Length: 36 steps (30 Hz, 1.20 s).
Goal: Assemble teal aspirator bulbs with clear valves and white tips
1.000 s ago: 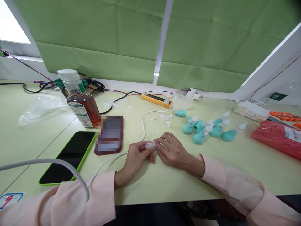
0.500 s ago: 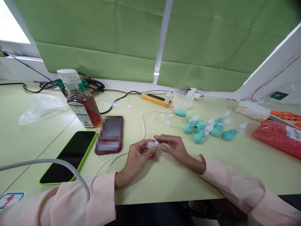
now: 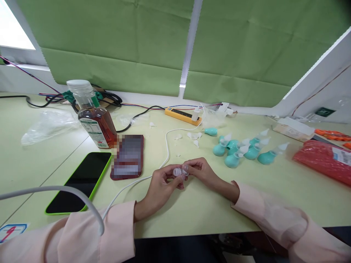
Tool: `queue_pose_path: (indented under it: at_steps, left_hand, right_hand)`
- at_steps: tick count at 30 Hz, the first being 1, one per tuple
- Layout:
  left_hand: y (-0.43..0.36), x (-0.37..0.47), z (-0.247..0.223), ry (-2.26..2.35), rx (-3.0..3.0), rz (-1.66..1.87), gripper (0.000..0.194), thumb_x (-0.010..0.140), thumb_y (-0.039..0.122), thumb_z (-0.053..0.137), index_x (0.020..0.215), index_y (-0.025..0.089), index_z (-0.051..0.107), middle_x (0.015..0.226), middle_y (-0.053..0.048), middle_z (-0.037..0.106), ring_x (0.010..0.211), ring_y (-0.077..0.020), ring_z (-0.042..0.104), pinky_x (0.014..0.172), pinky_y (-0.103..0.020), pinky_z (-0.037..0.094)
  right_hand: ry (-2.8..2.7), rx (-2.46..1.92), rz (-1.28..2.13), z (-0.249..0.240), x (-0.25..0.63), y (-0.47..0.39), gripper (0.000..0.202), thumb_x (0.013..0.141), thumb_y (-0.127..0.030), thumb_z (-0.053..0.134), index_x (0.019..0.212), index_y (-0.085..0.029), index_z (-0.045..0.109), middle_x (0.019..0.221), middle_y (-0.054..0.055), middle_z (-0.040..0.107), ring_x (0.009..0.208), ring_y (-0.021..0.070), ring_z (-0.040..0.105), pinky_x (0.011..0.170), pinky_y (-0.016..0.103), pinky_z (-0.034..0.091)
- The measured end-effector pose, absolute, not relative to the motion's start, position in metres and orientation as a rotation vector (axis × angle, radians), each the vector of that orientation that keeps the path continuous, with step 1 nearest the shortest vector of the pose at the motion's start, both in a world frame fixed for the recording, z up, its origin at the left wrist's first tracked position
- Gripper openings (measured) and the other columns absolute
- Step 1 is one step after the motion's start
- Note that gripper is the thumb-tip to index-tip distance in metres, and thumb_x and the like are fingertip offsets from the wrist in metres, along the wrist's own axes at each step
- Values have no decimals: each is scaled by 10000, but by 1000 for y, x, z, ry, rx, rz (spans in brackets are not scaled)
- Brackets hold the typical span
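Clear plastic piece [image 3: 177,172]: we count one between the two hands, over the near half of the table [image 3: 197,215]; whether it is a single part or two joined, we cannot tell. The left hand [image 3: 161,182] holds it, thumb and fingers narrowed on it. The right hand [image 3: 204,172] meets its right end, thumb and fingertips drawn close together; how firmly they press, we cannot tell.

Beyond the right hand we count at least six turquoise bulbs [image 3: 232,160] grouped together, most with a pale pointed tip, but they overlap too much for an exact number. One lone bulb [image 3: 210,132] lies on its side behind them. Several small white parts [image 3: 196,144] lie nearby, some too tiny for us to count.

To the left we see two phones, one green-cased phone [image 3: 79,182] and one red-cased phone [image 3: 127,157], with one bottle [image 3: 95,126] behind them. At the back sits one yellow power strip [image 3: 182,116]; at the right, one red packet [image 3: 320,160] and one carton [image 3: 293,128].
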<state>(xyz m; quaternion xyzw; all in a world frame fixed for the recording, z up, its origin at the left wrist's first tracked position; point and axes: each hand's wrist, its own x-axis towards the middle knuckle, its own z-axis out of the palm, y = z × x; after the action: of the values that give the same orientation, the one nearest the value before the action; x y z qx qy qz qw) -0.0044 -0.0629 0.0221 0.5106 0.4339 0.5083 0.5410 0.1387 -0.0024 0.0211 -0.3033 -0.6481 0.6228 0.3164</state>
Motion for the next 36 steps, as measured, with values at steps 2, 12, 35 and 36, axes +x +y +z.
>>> queue_pose_path:
  at_steps: [2,12,35,36]
  left_hand:
    - [-64,-4,22,1035,1222,1205,224,700,235,579,884,107,586,659,-18,596,528,-95,544,551,-231,479]
    - [-67,-3,24,935,1251,1281,220,722,236,567,911,124,559,619,-11,604,569,-128,580,570,-250,491]
    - [-71,-9,23,920,1372,1342,284,708,208,580,977,122,547,875,-84,601,729,-165,584,672,-293,501]
    - [-71,-8,24,920,1377,1342,276,711,203,576,972,119,546,871,-84,602,713,-160,586,665,-290,502]
  right_hand:
    - [-1704,-774,1622,20,137,-5,202,708,-312,577,672,-117,618,574,1,565,511,74,485,511,203,398]
    - [-1404,-582,2041,15,135,-10,319,772,-449,435,762,-142,523,527,1,552,457,108,516,438,235,422]
    - [-1572,-560,1671,28,145,-21,137,688,-242,616,742,-132,553,599,15,608,495,105,555,496,255,460]
    - [-1573,-553,1667,27,145,-21,141,687,-243,616,744,-133,550,600,15,607,495,104,554,495,254,460]
